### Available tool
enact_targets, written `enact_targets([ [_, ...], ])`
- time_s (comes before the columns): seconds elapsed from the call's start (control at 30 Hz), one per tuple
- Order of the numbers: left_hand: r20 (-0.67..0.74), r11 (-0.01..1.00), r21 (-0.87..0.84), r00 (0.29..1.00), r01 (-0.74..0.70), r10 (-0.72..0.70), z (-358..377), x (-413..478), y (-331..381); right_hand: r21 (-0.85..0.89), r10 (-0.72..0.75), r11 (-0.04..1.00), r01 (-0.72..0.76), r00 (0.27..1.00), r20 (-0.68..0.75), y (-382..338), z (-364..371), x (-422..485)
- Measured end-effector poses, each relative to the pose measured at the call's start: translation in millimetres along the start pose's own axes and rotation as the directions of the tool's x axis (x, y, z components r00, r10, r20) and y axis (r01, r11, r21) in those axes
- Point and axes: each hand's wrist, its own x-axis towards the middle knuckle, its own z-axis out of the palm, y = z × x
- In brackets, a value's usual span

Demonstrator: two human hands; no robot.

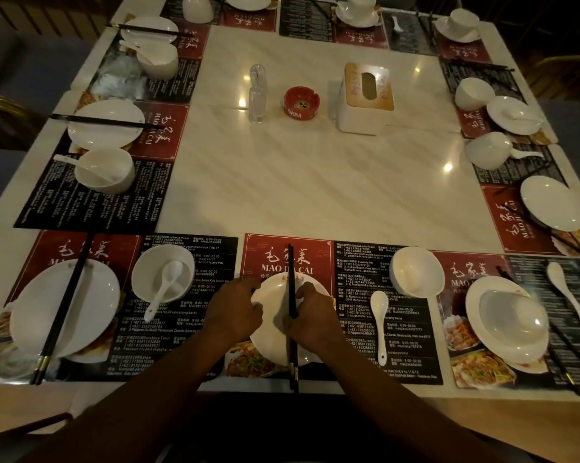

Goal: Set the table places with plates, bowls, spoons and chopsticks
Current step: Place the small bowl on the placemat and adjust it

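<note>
Both forearms reach in from the near edge over the middle placemat [358,332]. Left hand [235,310] curls its fingers on the left rim of the white plate [271,340]. Black chopsticks [291,272] lie lengthwise across that plate, and the right hand [312,317] pinches them. Just to the right, a white spoon [379,315] lies on the placemat, near an empty bowl [415,272], all on the marble tabletop [315,182].

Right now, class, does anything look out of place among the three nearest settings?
Yes. At the right-hand setting the bowl sits on the plate, seemingly upside down, its spoon loose on the mat; the left spoon rests in the left bowl.
</note>
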Motion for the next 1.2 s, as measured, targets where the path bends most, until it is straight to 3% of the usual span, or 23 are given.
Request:
enact_targets([
  [1.0, 0.014, 0.999, -0.05, 1.0, -0.008, 0.009, -1.5, -3.0, -2.0, -0.004, 0.004, 1.0, -0.004, 1.0, -0.019, 5.0, 5.7, 0.3],
  [1.2, 0.038, 0.994, -0.107, 0.999, 0.038, -0.034, -2.4, -5.5, -4.6, -0.034, 0.028, 0.999, -0.036, 0.98, -0.195, 10.9, -9.4, -3.6],
])
